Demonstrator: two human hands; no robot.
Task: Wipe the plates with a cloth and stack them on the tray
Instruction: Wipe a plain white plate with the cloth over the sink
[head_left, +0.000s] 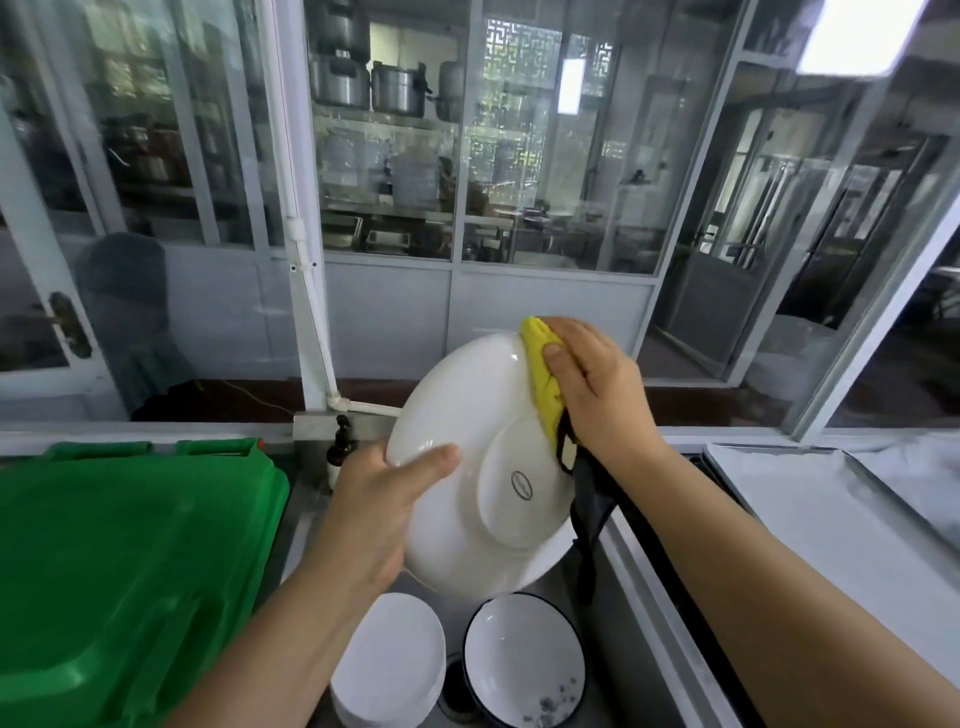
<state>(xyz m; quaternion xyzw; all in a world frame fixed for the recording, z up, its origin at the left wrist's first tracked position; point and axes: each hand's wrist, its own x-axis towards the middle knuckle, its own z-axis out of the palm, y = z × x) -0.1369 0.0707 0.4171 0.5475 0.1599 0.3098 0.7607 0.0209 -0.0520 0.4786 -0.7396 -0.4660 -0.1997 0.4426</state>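
Working over the sink (631, 649), with the green bin lid (124, 571) crowding nine o'clock and the tray (810, 519) lying open at three, we hold the white plate (467, 457) tilted, underside toward us, so its rim is reachable. Our left hand (379, 504) grips its nine-o'clock edge, while our right hand (592, 384) pinches the yellow cloth (543, 374) onto the one-o'clock rim. Stacked plates (389, 660) and a dark-rimmed bowl (524, 660) sit below, so we judge rightward the freest way out.

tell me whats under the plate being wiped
Below the raised white plate sits a stack of white plates and a dark-rimmed bowl in the metal sink. The held plate hides the sink's far part.
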